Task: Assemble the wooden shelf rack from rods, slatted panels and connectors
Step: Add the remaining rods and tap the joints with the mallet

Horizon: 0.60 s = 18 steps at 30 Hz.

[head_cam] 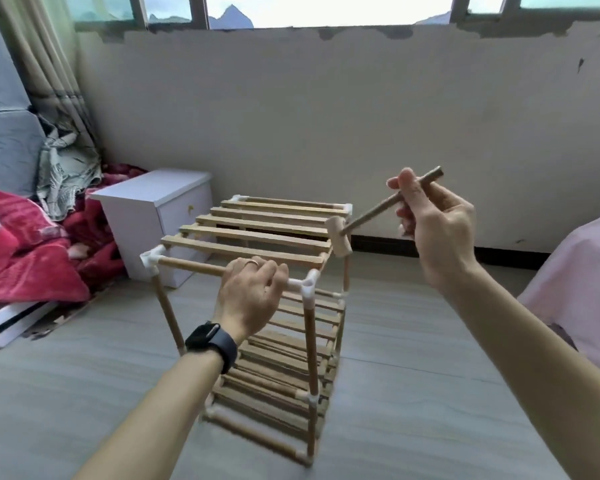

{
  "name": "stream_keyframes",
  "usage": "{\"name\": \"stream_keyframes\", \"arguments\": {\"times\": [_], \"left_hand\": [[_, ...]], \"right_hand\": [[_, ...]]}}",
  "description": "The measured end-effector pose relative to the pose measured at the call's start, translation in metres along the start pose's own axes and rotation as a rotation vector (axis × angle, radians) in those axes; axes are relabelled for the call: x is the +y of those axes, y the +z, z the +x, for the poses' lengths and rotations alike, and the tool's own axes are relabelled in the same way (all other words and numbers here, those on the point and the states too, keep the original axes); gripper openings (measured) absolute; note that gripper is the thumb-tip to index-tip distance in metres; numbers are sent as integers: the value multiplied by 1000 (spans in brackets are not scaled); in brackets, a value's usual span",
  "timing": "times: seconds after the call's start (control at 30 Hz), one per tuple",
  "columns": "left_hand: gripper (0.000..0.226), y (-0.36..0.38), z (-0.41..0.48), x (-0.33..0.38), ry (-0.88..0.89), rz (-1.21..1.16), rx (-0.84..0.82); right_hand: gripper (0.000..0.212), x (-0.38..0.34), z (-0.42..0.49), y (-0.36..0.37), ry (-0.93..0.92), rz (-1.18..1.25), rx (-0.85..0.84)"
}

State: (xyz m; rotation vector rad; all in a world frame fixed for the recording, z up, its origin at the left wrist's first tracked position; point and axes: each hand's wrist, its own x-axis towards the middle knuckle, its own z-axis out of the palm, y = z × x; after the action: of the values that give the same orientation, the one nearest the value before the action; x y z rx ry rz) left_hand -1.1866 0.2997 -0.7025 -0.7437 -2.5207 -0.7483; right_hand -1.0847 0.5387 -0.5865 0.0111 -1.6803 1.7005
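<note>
- The rack (257, 233) is seen standing upright on the floor (84, 375), with slatted panels stacked between upright rods and white connectors at the corners.
- Its front top rod (191, 265) is clasped from above by the left grip (250, 296), the fingers curled over it just beside the front right connector (307, 284).
- A small wooden mallet (374, 213) is held in the right grip (433, 230), with the handle pinched between thumb and fingers near its far end.
- The right grip is raised, to the right of the rack and above its top panel.
- The mallet's long axis runs down and to the left from that grip. The head lies at the right edge of the top panel, between the front and back right corners.
- Whether the head is touching the wood cannot be told because of blur.
- The step in hand is judged to be tapping the top joints home while the frame is steadied.
- The spot to be struck lies down and left of the right grip, which is the nearer one. A short downward swing along that line is likely called for.
</note>
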Motion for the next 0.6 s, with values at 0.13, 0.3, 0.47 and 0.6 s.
{"name": "stream_keyframes", "arguments": {"times": [0.13, 0.3, 0.47, 0.6], "left_hand": [[48, 5, -12, -5, 10, 32, 10], [31, 8, -12, -5, -11, -16, 27], [37, 10, -11, -7, -24, -28, 17], [28, 13, -10, -11, -7, -69, 68]], "right_hand": [[28, -8, -3, 53, -100, -81, -86], [38, -14, 6, 110, 32, 86, -58], [47, -1, 10, 143, 88, 39, -19], [40, -23, 21, 149, 1, 46, 24]]}}
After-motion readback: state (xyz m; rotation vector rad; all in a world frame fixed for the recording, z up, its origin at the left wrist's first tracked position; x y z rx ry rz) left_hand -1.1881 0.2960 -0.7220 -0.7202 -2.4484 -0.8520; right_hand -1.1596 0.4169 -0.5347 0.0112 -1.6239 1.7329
